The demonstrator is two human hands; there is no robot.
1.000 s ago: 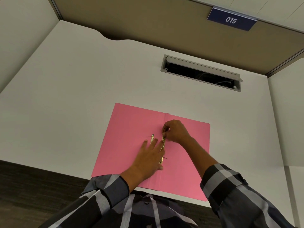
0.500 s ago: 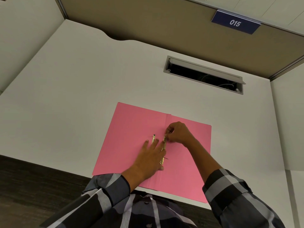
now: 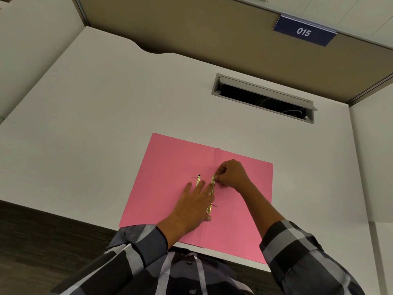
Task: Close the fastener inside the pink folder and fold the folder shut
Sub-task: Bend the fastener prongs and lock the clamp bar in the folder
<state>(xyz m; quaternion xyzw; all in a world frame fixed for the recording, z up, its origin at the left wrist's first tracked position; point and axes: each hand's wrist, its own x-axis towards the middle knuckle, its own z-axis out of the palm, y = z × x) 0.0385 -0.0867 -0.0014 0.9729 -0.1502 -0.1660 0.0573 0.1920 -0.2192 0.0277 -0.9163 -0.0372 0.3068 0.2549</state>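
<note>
The right hand [image 3: 232, 174], just right of the frame's centre, had its fingertips pinched on the upper end of the brass fastener [image 3: 212, 186], apparently on a thin prong or slide there; the detail was too small to tell which. The left hand [image 3: 196, 201], slightly lower and to the left, lay flat with fingers spread, pressing on the folder and over the lower part of the fastener. A second slim brass piece [image 3: 198, 180] showed between its fingers, with a dark tip at its upper end.

Both hands worked at the central crease of the pink folder [image 3: 170, 167], which lay fully open on the white desk [image 3: 95, 103], its near edge reaching the desk's front edge at the bottom of the frame. A cable slot [image 3: 263, 99] sat well apart, toward the upper right.

To do this step well, the left palm should probably keep the metal bar pinned flat while the right bends or slides the piece down snugly along the bar. A prong left raised would likely stop the cover from lying flat when folded.
</note>
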